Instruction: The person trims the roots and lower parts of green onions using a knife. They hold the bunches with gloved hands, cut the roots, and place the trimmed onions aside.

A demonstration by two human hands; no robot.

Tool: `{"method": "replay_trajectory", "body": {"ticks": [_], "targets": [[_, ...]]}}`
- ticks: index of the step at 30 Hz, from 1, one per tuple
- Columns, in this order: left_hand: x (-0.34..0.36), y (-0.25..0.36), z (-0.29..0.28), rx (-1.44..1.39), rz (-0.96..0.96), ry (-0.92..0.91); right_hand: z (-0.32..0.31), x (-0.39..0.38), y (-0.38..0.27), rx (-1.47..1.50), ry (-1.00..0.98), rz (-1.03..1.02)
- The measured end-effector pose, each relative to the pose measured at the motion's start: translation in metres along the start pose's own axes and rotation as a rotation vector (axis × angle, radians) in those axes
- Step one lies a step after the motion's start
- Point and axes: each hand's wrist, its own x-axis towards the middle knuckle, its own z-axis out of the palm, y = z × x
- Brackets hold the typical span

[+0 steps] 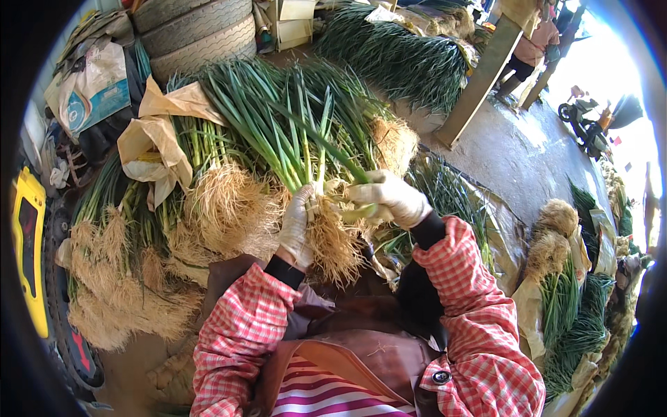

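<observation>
Green onion bunch [306, 163], raised in front of the lap, leaves up, roots down: light, we judge, with bendable, easily creased leaves; we would grip the firmer pale stems just above the roots. Left hand [297, 222], gloved: wrapped around those stems. Single stalk [336, 149]: slim, probably slippery, best held low. Right hand [389, 197], gloved: fingers curled narrowly round it.

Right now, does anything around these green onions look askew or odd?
Yes: the brown paper among the green onions, up and left of your left hand, is crumpled, its edges sticking up untidily. Nothing else clearly stands out.
</observation>
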Motion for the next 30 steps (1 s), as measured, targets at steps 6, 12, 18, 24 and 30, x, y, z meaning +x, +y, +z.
{"method": "replay_trajectory", "body": {"ticks": [6,12,18,24,30], "targets": [[0.051,-0.008,-0.043,-0.019,0.137,-0.169,-0.062,-0.048,-0.025,-0.360,0.325,-0.215],[0.043,-0.014,-0.031,-0.148,0.151,-0.183,-0.215,-0.102,0.004,-1.212,0.588,0.697],[0.039,-0.020,-0.026,-0.152,0.099,-0.162,-0.202,-0.054,0.025,-1.902,0.287,0.126],[0.043,-0.021,-0.032,-0.017,0.042,-0.139,-0.098,0.080,0.034,-0.866,0.082,0.087],[0.055,-0.039,-0.046,-0.026,0.013,-0.056,-0.045,0.135,0.079,-0.186,0.011,0.136]]}}
